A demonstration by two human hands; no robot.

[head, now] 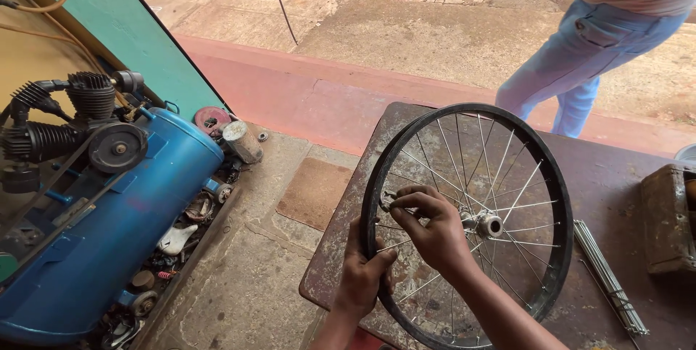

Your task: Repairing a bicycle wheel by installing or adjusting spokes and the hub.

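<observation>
A bicycle wheel (507, 176) w/o tyre lies flat on a worn metal desk (609, 190), black rim, silver spokes, hub (487, 224) at centre. The person's left hand (365, 277) is closed around the near-left part of the rim, thumb over the top edge, steadying it. The right hand (433, 230) reaches in over the spokes, fingers pinched shut on a small metal tool (386, 200), prob. a spoke key, set against a spoke end just inside the rim on the left side.

Step in hand, judging by the grip: adjusting spoke tension at that nipple, i.e. truing or lacing the wheel. Next move likely calls for a short turn of the tool w/ the rim held from slipping, then moving to the neighbouring spoke; the left hand would need to re-grip to rotate the wheel.

A bundle of loose spokes (605, 277) lies on the desk just right of the wheel, and a rusty box (663, 216) sits at the far right edge. On the floor to the left stands a blue air compressor (109, 227) w/ scattered small parts beside it. Another person in light jeans (573, 53) stands beyond the desk, well apart.
</observation>
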